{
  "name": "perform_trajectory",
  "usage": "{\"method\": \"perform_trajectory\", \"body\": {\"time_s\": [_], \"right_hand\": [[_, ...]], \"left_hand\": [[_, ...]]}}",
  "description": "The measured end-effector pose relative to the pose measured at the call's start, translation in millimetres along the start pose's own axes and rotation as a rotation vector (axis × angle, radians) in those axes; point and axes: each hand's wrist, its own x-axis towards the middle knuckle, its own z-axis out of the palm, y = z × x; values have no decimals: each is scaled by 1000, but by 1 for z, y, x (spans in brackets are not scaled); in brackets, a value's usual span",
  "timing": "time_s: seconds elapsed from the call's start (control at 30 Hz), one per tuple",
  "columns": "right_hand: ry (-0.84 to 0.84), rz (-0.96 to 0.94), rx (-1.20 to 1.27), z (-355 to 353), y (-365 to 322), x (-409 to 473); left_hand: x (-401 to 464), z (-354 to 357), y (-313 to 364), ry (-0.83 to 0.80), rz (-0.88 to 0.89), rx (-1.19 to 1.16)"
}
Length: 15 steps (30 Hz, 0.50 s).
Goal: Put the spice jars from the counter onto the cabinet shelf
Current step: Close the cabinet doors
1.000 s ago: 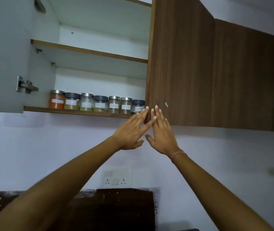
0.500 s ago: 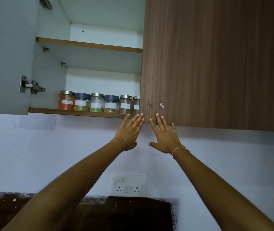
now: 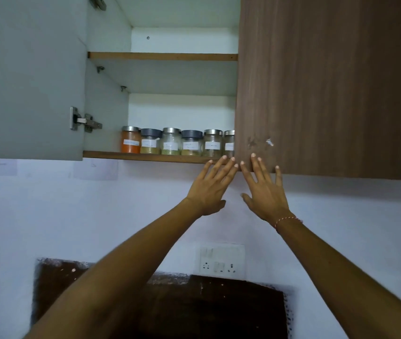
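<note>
Left hand [image 3: 210, 189] and right hand [image 3: 264, 192] at frame centre, fingers spread flat, grasping nothing, fingertips at wooden door [image 3: 329, 81] lower edge. Spice jars [image 3: 178, 143] upright, row running left-right on lower shelf [image 3: 145, 156]. White wall [image 3: 72, 216] below; switch plate [image 3: 220, 261] lower centre.

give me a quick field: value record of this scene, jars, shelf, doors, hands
jars: six spice jars visible in a row, the rightmost partly hidden by the door
shelf: bottom shelf holds the jars; upper shelf shows nothing
left door: open
right door: covers the right side
left hand: empty, fingers spread at the door's lower corner
right hand: empty, fingertips on the door
</note>
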Motion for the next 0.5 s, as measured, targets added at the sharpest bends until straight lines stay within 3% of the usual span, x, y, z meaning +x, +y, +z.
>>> {"method": "perform_trajectory", "body": {"time_s": [0.27,0.5], "right_hand": [[175,-152,257,-28,-147,9],[304,-306,491,-112,-303,24]], "left_hand": [[-122,-26,-99,5,-147,162],[-256,-105,-197,105,-513,354]]}}
